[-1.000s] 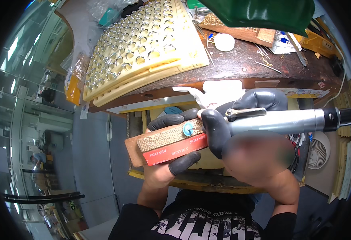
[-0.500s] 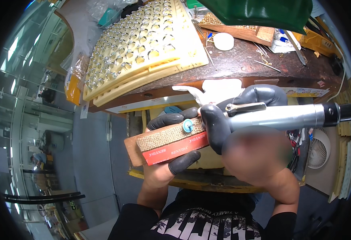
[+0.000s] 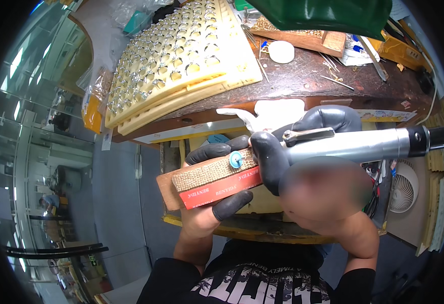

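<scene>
A wooden block point(image 3: 169, 192) rests in my left hand point(image 3: 199, 220), whose black-covered fingers and thumb grip it from both sides. A coarse tan woven strip point(image 3: 199, 175) lies along the block's upper face, and a red printed band point(image 3: 221, 188) runs down the near side. My right hand point(image 3: 272, 167), fingertips also in black covers, is closed around a silver rotary handpiece point(image 3: 351, 147) with a metal lever point(image 3: 310, 134) on top. At the handpiece's working end, a small blue disc point(image 3: 236, 159) sits against the woven strip. A blurred patch hides part of the right hand.
Beyond my hands, a cream tray point(image 3: 249, 71) holding many silver rings stands on the dark wooden bench point(image 3: 303, 81). A white round piece point(image 3: 281, 51), thin metal rods and a wooden box point(image 3: 333, 44) lie farther right. A green shade point(image 3: 328, 15) hangs overhead; an open drawer point(image 3: 262, 235) lies below.
The handpiece and its blue disc have shifted slightly left along the woven strip, with my right hand. My left hand and the block stay almost still.
</scene>
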`<state>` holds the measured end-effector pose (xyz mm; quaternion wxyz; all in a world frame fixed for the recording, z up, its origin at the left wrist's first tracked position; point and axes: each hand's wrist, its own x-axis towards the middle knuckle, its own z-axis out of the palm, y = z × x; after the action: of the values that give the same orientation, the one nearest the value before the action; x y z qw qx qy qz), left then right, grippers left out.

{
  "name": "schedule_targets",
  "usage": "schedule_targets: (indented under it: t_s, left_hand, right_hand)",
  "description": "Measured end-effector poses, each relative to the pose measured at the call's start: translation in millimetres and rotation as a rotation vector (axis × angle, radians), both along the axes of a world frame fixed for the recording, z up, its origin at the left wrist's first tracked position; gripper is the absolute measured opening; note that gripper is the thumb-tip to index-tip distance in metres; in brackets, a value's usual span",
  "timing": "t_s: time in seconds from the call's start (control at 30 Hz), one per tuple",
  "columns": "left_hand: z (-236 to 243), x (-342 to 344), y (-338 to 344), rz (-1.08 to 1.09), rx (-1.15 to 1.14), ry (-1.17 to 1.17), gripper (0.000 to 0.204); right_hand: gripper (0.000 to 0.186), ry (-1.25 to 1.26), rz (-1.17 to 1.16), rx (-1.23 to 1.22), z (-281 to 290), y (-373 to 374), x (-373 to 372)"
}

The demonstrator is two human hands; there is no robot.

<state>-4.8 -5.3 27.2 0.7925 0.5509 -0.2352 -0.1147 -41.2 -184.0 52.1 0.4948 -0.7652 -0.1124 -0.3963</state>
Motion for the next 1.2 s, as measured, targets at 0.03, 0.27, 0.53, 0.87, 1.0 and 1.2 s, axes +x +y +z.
schedule_targets:
  t_s: [0.03,0.27,0.53,0.87,1.0,1.2]
  left_hand:
    - [1.3,-0.6,-1.7,-0.007,-0.021,-0.001,0.062]
    - [-0.1,-1.9,-1.8,0.003,-0.029,0.007,0.063]
    - [0.7,-5.4,-0.3,0.048,0.004,0.051,0.065]
    - [-3.5,-3.4,3.4,0.089,0.089,-0.005,0.065]
    - [-0.3,-5.6,1.0,0.088,0.061,0.016,0.064]
    - [-0.8,-5.5,-0.1,0.084,0.044,0.031,0.064]
  right_hand:
    - [0.006,0.000,-0.001,0.000,-0.4,0.4,-0.2]
    - [0.008,-0.016,-0.011,-0.012,-1.3,-0.3,1.0]
    - [0.009,-0.005,0.011,0.037,-3.3,0.2,2.4]
    - [0.011,-0.026,0.011,0.069,-7.1,0.6,3.0]
    - [0.013,0.008,0.028,0.101,-4.9,1.8,1.9]
    - [0.014,-0.050,-0.039,0.117,-8.0,3.3,5.3]
